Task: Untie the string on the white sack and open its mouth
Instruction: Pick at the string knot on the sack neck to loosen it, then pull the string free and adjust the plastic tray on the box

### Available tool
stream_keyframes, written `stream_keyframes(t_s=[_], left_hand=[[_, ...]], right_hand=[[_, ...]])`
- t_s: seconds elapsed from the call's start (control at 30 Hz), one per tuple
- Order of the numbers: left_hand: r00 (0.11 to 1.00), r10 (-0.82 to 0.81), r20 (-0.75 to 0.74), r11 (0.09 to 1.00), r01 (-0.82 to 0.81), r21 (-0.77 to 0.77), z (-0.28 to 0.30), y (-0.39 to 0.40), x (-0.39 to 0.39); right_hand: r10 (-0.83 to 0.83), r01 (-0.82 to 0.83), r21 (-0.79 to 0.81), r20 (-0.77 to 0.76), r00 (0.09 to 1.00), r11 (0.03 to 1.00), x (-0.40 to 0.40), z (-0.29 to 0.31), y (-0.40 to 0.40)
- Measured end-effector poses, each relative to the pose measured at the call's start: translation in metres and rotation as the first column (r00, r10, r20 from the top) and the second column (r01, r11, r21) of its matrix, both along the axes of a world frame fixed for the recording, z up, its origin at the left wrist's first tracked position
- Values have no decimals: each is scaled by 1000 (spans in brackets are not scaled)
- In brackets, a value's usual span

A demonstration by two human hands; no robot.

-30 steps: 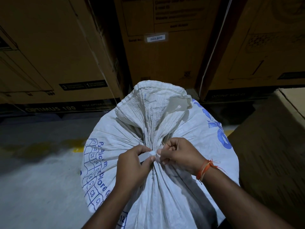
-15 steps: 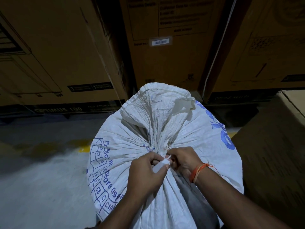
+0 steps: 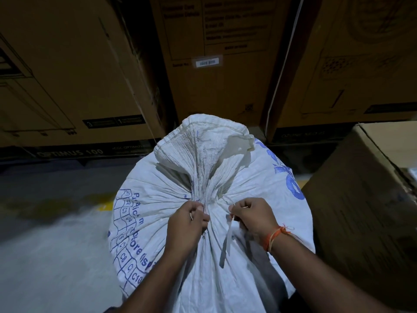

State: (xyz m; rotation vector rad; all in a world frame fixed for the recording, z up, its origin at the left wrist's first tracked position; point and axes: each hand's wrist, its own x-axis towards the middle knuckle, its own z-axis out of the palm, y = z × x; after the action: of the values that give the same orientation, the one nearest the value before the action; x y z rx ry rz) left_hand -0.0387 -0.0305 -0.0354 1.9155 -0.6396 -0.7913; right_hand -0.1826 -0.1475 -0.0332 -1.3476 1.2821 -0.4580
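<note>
A full white woven sack [image 3: 158,199] with blue print stands in front of me, its neck gathered into a bunch with the frilled mouth [image 3: 203,145] fanning above. A white flat string [image 3: 226,240] runs around the neck, and one loose end hangs down the sack's front. My right hand [image 3: 252,218] pinches the string on the right side of the neck. On the left side, my left hand [image 3: 188,224] grips the gathered cloth at the neck; whether it also holds string is hidden by the fingers.
Large brown cardboard boxes [image 3: 216,64] stand close behind the sack in a row. Another carton [image 3: 365,211] sits right beside the sack on the right. Grey concrete floor [image 3: 45,245] with a yellow mark lies to the left.
My hands have moved apart from the middle of the neck to either side. A loose string end now hangs down from my right hand.
</note>
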Motion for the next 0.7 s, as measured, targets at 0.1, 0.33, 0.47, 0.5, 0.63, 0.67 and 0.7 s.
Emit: stream_keyframes(t_s=[0.1, 0.33, 0.47, 0.5, 0.63, 0.67, 0.7], left_hand=[[998, 31, -49, 999, -33, -29, -6, 3, 4], [994, 96, -48, 995, -96, 5, -2, -2, 12], [996, 85, -40, 996, -85, -14, 4, 6, 7], [997, 78, -1, 997, -78, -18, 9, 11, 5], [924, -51, 380, 999, 49, 14, 28, 30, -5], [891, -91, 444, 995, 100, 3, 31, 32, -10], [860, -120, 496, 988, 151, -22, 33, 33, -16]], right_hand=[[11, -12, -17, -30, 999, 1000, 2, 1, -1], [-67, 65, -27, -73, 995, 997, -29, 13, -7], [-135, 124, -82, -137, 981, 989, -52, 18, -2], [-168, 153, -106, -149, 975, 982, -61, 20, -1], [-247, 223, -165, -143, 958, 961, -103, 39, 13], [-255, 231, -181, -125, 959, 956, -114, 45, 19], [-254, 229, -199, -111, 961, 953, -123, 51, 25]])
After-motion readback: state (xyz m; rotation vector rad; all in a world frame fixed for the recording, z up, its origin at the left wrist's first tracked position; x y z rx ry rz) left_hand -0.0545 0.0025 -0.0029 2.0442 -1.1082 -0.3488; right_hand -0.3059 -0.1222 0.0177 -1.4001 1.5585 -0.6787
